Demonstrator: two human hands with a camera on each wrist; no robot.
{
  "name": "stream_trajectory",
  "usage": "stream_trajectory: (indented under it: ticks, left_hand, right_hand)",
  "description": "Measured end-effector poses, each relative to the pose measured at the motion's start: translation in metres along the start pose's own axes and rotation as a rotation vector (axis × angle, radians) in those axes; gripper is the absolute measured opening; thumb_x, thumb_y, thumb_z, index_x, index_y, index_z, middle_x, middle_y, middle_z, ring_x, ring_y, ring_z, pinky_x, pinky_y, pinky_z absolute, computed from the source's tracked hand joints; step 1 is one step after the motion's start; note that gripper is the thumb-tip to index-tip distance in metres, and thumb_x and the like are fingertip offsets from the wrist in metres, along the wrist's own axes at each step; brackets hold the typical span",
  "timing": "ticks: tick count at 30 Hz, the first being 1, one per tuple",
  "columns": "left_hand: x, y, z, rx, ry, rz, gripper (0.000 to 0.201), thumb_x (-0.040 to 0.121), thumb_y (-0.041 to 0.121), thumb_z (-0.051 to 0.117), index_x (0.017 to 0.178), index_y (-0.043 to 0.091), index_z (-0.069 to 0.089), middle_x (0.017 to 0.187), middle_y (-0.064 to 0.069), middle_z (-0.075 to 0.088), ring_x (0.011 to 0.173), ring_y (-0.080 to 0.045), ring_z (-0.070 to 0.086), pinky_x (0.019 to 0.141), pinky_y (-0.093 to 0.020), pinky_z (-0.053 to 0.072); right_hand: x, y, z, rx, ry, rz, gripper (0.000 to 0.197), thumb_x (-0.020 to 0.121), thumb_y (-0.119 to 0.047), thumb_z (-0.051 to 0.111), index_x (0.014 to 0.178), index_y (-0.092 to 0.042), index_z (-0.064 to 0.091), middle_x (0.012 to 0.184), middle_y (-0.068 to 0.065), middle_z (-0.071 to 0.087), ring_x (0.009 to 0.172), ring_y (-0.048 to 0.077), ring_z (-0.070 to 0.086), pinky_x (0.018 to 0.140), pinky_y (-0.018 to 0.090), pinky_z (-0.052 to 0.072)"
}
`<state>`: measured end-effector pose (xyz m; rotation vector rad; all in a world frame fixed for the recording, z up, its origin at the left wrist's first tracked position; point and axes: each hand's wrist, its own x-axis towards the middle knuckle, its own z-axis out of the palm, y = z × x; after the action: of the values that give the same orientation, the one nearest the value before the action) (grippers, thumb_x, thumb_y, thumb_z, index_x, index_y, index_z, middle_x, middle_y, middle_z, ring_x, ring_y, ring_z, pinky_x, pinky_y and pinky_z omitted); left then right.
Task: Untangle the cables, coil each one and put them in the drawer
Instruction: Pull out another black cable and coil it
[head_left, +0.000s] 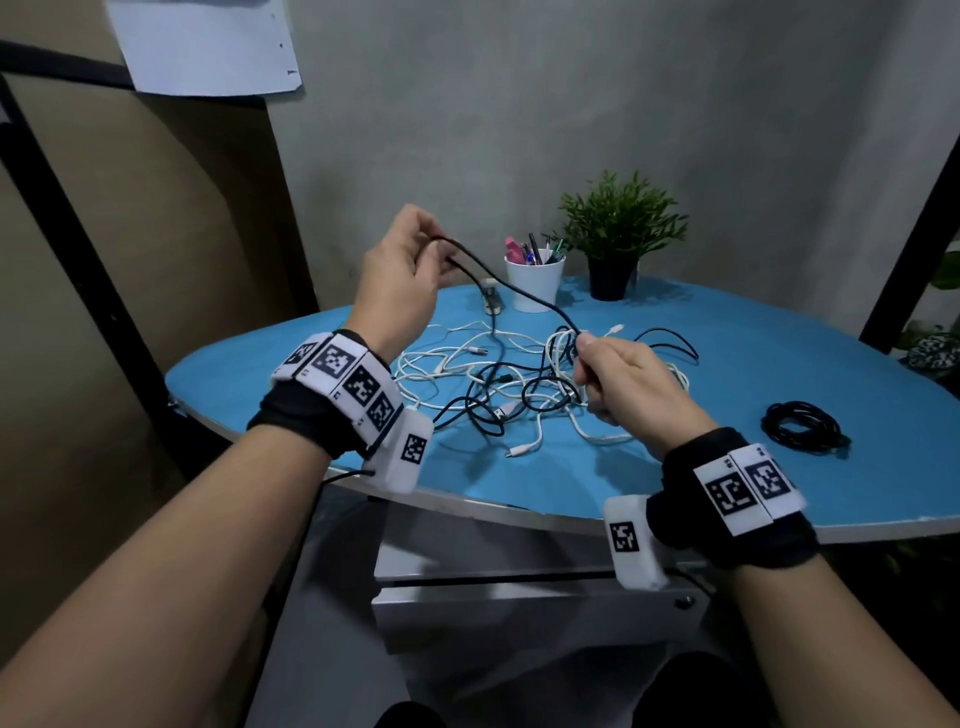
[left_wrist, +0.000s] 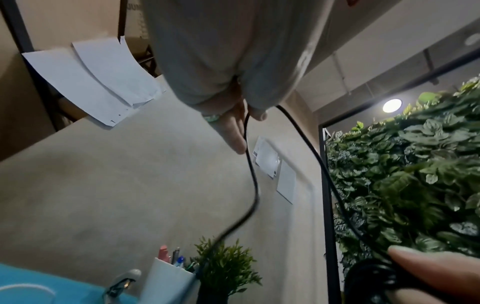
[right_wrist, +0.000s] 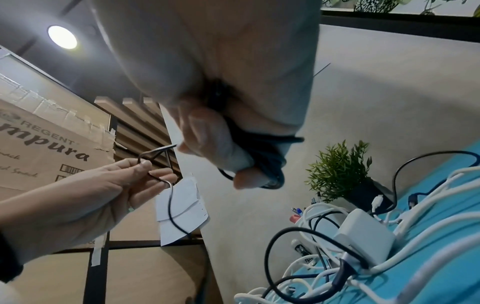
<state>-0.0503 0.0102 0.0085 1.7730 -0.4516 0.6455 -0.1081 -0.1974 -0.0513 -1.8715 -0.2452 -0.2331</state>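
Above the blue table (head_left: 779, 499), your left hand (head_left: 400, 275) pinches a bend of the black cable (head_left: 524, 293) while your right hand (head_left: 623, 384) grips it lower down, seemingly with a few wound loops in the fist, though the right wrist view is too blurred to be sure. That cable runs on into the tangle of cables (head_left: 498, 384) lying on the table. Pull further and it may tighten a knot, or drag the white adapter (right_wrist: 363, 234) and white leads toward the edge. A snagged loop could also tip the pen cup (head_left: 535, 283). One coiled black cable (head_left: 802, 428) lies apart on your right; the drawer (head_left: 519, 613) sits below the tabletop.
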Motion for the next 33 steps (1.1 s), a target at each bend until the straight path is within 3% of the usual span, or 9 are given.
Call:
stream_trajectory:
  ticks: [3,8,11,15,21,25,27,30,33]
  left_hand:
    - [-0.001,0.01,-0.003,-0.034,0.017,0.063,0.027,0.094,0.002,0.045,0.083,0.026,0.047,0.098,-0.002,0.062,0.084,-0.01,0.061,0.07,-0.024,0.055]
    - [0.001,0.026,-0.024,0.168,0.092,0.209,0.008,0.086,0.011,0.059,0.085,0.019,0.058,0.081,-0.003,0.066,0.073,-0.013,0.061,0.074,-0.04,0.055]
    - [-0.008,0.028,-0.035,0.246,0.068,0.212,0.004,0.087,0.01,0.059,0.083,0.012,0.059,0.078,-0.009,0.067,0.071,-0.021,0.066,0.072,-0.042,0.056]
    - [-0.033,0.008,-0.047,0.528,-0.043,0.179,0.005,0.088,0.015,0.061,0.086,0.012,0.063,0.076,-0.007,0.066,0.071,-0.023,0.064,0.07,-0.042,0.054]
    - [-0.088,-0.016,-0.038,0.641,-0.261,0.108,0.009,0.089,0.017,0.06,0.093,0.01,0.064,0.077,-0.007,0.067,0.074,-0.025,0.064,0.072,-0.038,0.052]
    - [-0.119,-0.022,-0.024,0.654,-0.425,-0.018,0.012,0.091,0.017,0.057,0.1,0.012,0.062,0.088,-0.008,0.069,0.078,-0.025,0.063,0.075,-0.036,0.05]
    - [-0.129,-0.022,-0.02,0.691,-0.529,-0.052,0.012,0.09,0.017,0.056,0.099,0.012,0.062,0.089,-0.009,0.069,0.082,-0.025,0.062,0.074,-0.033,0.048]
    - [-0.138,-0.018,-0.021,0.652,-0.626,-0.107,0.011,0.091,0.02,0.055,0.088,0.012,0.062,0.082,-0.004,0.069,0.076,-0.021,0.061,0.07,-0.028,0.048]
    - [-0.138,-0.012,-0.032,0.666,-0.651,-0.107,0.016,0.093,0.029,0.053,0.079,0.022,0.057,0.074,0.001,0.063,0.07,-0.015,0.054,0.067,-0.026,0.043]
  right_hand:
    - [-0.003,-0.002,0.003,0.055,-0.021,0.021,0.041,0.1,-0.028,0.034,0.065,-0.011,0.047,0.045,0.0,0.031,0.039,0.011,0.027,0.046,0.026,0.024]
    - [-0.007,-0.009,0.007,0.225,-0.043,0.042,0.042,0.1,-0.024,0.033,0.063,-0.01,0.045,0.042,0.0,0.025,0.046,0.016,0.021,0.048,0.029,0.018]
    - [-0.008,-0.015,0.009,0.358,-0.052,0.045,0.043,0.1,-0.023,0.031,0.061,-0.01,0.043,0.037,-0.002,0.022,0.042,0.017,0.02,0.055,0.033,0.031]
    - [-0.013,-0.028,0.008,0.59,-0.081,0.035,0.041,0.1,-0.024,0.026,0.063,-0.012,0.039,0.039,-0.004,0.02,0.035,0.015,0.02,0.062,0.033,0.041]
    - [-0.019,-0.045,0.02,0.836,-0.138,0.006,0.039,0.102,-0.033,0.025,0.071,-0.015,0.041,0.045,-0.006,0.026,0.039,0.013,0.026,0.062,0.03,0.042]
    - [-0.021,-0.051,0.036,0.961,-0.122,0.016,0.034,0.102,-0.028,0.029,0.075,-0.013,0.044,0.052,0.001,0.052,0.049,0.017,0.05,0.06,0.029,0.047]
    - [-0.021,-0.049,0.042,0.947,-0.109,0.0,0.034,0.103,-0.025,0.027,0.076,-0.014,0.045,0.07,0.008,0.07,0.071,0.025,0.069,0.071,0.031,0.056]
    - [-0.016,-0.039,0.048,0.797,-0.033,-0.044,0.03,0.103,-0.019,0.03,0.079,-0.012,0.047,0.088,0.01,0.073,0.095,0.026,0.068,0.093,0.034,0.051]
    - [-0.011,-0.023,0.047,0.36,0.047,-0.106,0.024,0.101,-0.021,0.037,0.089,-0.011,0.055,0.099,-0.001,0.071,0.106,0.015,0.063,0.104,0.036,0.042]
